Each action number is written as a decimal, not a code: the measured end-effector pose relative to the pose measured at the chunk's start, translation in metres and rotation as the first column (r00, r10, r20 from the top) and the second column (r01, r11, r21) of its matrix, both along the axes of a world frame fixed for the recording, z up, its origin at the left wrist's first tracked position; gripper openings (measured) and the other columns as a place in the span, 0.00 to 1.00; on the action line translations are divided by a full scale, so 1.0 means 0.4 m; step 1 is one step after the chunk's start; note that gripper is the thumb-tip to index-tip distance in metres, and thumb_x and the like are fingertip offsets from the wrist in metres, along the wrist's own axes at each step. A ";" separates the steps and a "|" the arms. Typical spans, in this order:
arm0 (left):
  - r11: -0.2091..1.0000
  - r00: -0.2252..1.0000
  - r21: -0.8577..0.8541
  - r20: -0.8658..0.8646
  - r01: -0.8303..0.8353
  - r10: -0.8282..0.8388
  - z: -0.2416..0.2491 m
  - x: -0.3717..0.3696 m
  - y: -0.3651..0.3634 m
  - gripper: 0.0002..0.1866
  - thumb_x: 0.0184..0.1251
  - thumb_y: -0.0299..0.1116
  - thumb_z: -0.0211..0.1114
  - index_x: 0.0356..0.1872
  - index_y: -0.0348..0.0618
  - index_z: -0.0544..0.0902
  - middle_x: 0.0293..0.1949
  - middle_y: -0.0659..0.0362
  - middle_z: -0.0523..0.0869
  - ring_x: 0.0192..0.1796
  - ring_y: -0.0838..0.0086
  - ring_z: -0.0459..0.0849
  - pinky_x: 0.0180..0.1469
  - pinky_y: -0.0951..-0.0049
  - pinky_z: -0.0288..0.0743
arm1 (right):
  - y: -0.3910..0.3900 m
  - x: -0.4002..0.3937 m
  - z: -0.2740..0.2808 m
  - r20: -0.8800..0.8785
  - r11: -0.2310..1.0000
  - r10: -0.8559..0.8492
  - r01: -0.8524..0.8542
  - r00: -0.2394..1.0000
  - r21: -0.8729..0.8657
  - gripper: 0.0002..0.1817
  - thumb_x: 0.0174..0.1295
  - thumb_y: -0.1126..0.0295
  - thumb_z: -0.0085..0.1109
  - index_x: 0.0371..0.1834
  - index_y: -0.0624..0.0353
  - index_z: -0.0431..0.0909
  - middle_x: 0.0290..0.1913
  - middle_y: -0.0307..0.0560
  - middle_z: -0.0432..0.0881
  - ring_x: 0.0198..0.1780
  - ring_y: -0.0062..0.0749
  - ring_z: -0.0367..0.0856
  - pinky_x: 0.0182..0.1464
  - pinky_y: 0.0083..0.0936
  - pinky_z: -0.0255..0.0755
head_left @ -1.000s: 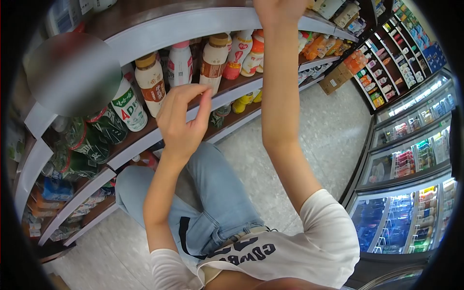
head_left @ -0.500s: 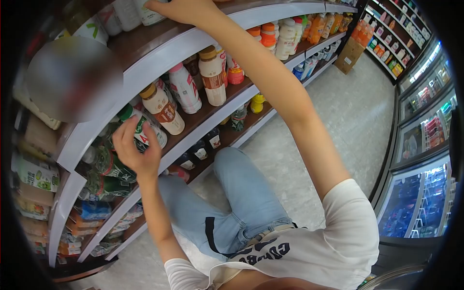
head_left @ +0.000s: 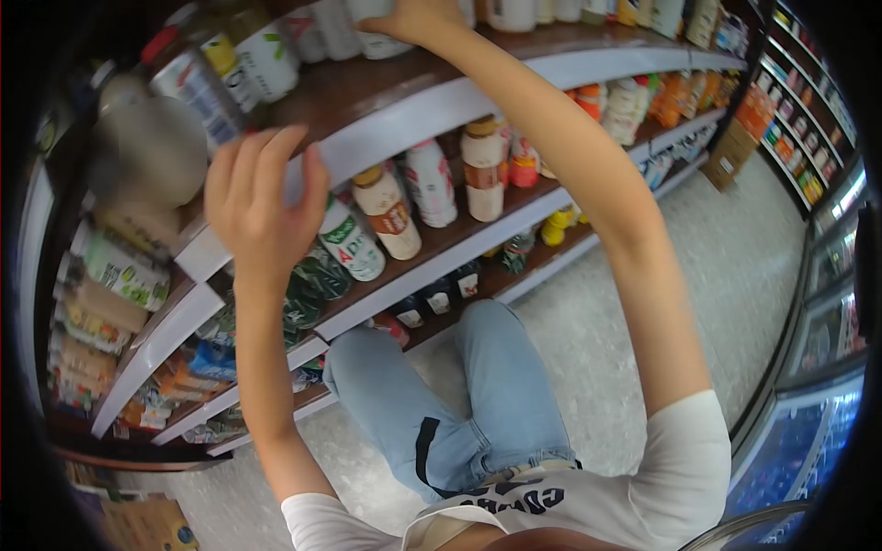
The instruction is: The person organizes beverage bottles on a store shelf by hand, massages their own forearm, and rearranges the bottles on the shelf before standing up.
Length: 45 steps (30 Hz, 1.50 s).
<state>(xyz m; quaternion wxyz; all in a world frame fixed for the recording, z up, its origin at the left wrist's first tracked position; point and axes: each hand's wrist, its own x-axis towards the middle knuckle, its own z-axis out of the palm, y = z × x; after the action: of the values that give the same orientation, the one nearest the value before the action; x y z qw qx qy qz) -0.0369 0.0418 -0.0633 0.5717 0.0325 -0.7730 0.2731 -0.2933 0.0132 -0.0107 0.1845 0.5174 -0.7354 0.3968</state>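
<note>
Shop shelving (head_left: 432,110) curves across the far side of the scene, brown boards with white edges, drinks on every tier, and a speckled floor (head_left: 735,266) runs off to the right toward glass-fronted coolers (head_left: 831,266). Low and near are the person's bent knees in blue jeans (head_left: 487,404).

On the top tier the right hand (head_left: 413,18) rests on a white bottle (head_left: 372,37) among its neighbours; whether its fingers are closed round it cannot be told, since the frame cuts them off. Lower left, the left hand (head_left: 262,197) is raised with fingers spread apart and holds nothing, just in front of the shelf edge and above a green-labelled bottle (head_left: 354,243).

That white bottle looks like a full plastic drink: probably fairly heavy, stiff and smooth, so best taken round the middle of its body.
</note>
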 end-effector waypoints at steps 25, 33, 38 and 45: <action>0.652 0.947 0.719 0.029 -0.242 0.321 0.015 -0.046 -0.061 0.27 0.59 0.52 0.67 0.49 0.41 0.72 0.23 0.63 0.84 0.26 0.69 0.86 0.29 0.69 0.76 | -0.135 0.004 0.127 -0.158 0.835 0.357 -0.390 0.921 -0.389 0.44 0.47 0.50 0.71 0.60 0.73 0.66 0.48 0.68 0.80 0.54 0.57 0.78 0.56 0.40 0.72; 0.690 0.959 0.696 -0.004 -0.200 0.283 0.012 -0.045 -0.055 0.21 0.58 0.46 0.70 0.41 0.42 0.74 0.32 0.60 0.84 0.34 0.70 0.85 0.34 0.70 0.75 | -0.155 0.050 0.082 -0.134 0.965 0.195 -0.214 0.972 -0.153 0.60 0.46 0.55 0.75 0.75 0.65 0.41 0.61 0.74 0.66 0.58 0.64 0.73 0.58 0.42 0.71; 0.813 0.989 0.577 -0.145 0.079 0.006 0.005 -0.018 -0.059 0.18 0.57 0.37 0.71 0.43 0.41 0.76 0.39 0.57 0.79 0.42 0.69 0.80 0.38 0.73 0.73 | -0.069 0.037 0.087 -0.113 0.907 0.358 -0.374 0.927 -0.195 0.57 0.45 0.57 0.74 0.73 0.64 0.45 0.61 0.72 0.67 0.59 0.62 0.73 0.59 0.42 0.70; 0.507 0.960 0.841 0.265 -0.188 -0.085 0.085 -0.034 -0.078 0.17 0.63 0.40 0.69 0.41 0.38 0.76 0.31 0.63 0.77 0.37 0.81 0.76 0.39 0.82 0.71 | 0.039 -0.023 0.025 -0.334 0.660 0.467 -0.574 0.819 -0.485 0.53 0.41 0.56 0.76 0.70 0.61 0.55 0.63 0.62 0.67 0.64 0.54 0.69 0.65 0.41 0.64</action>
<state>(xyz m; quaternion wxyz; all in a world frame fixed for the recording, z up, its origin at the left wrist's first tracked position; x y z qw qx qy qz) -0.0506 0.0106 -0.0291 0.3594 0.2966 -0.8756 -0.1274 -0.3024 0.0287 -0.0008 0.2729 0.6613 -0.3839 0.5838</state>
